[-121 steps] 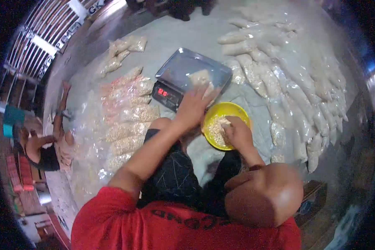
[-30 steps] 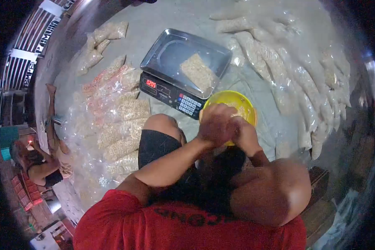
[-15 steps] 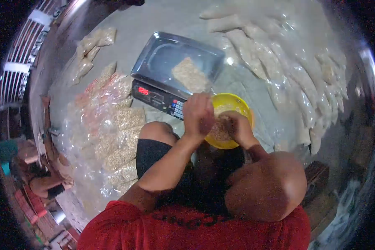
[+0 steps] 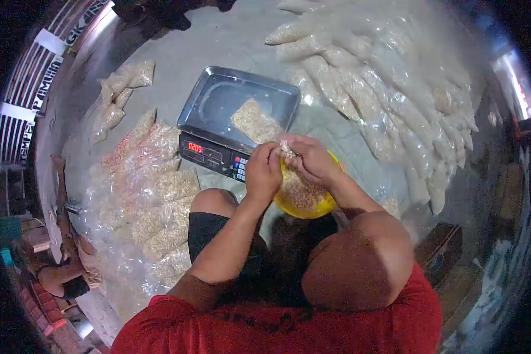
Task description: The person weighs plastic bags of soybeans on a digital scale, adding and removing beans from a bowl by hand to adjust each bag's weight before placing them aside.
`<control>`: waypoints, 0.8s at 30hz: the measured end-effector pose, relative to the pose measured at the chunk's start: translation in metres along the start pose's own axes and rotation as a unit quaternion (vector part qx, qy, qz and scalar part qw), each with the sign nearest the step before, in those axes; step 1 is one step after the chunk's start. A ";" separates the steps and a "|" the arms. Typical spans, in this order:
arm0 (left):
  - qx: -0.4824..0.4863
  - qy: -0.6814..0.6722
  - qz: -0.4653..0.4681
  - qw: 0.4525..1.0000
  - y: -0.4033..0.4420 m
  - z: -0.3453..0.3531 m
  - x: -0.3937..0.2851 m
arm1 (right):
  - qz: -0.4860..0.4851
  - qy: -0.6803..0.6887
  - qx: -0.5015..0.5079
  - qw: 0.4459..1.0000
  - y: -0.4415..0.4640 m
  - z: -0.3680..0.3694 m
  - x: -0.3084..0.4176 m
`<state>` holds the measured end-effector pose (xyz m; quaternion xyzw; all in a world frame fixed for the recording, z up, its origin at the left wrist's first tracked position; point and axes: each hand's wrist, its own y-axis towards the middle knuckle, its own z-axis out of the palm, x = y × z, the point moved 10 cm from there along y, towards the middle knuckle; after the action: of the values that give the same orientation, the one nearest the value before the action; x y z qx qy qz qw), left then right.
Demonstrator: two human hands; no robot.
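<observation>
A yellow bowl [image 4: 305,203] with pale, grain-like pieces in it stands between my knees. Above the bowl my right hand [image 4: 312,159] has its fingers closed round some of these pale pieces [image 4: 287,151]. My left hand [image 4: 264,171] is beside it at the bowl's left rim, fingers bent together at the mouth of the filled bag; what they pinch is too small to make out. That clear bag [image 4: 255,120] lies on the metal tray of a digital scale [image 4: 236,88], its lower end near my fingers. Red digits on the scale seem to read 0205.
Filled clear bags [image 4: 165,200] lie in a row on the left, with a smaller group [image 4: 121,88] behind. Many long filled bags [image 4: 383,106] cover the right side of the sheet. Another person [image 4: 59,274] sits at the far left. A wooden box [image 4: 439,248] is at the right.
My right hand has come up out of the bowl with pale pieces in its fingers. My left hand remains near the rim. The camera view has shifted, and the bag still lies on the scale.
</observation>
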<state>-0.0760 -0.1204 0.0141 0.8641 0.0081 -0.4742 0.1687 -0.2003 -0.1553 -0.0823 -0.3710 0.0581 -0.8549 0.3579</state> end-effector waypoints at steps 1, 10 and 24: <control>0.004 -0.008 0.000 1.000 0.001 0.001 0.004 | 0.002 -0.005 0.005 1.000 0.008 0.000 -0.004; -0.015 -0.048 -0.081 0.995 0.007 -0.006 0.012 | -0.140 -0.484 -0.073 0.861 0.023 -0.003 0.030; -0.011 -0.004 -0.063 0.998 0.000 -0.010 -0.003 | -0.245 -0.778 -0.057 0.576 -0.075 0.006 -0.039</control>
<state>-0.0698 -0.1167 0.0217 0.8579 0.0668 -0.4874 0.1484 -0.2208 -0.0731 -0.0736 -0.9133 -0.2871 -0.2880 0.0208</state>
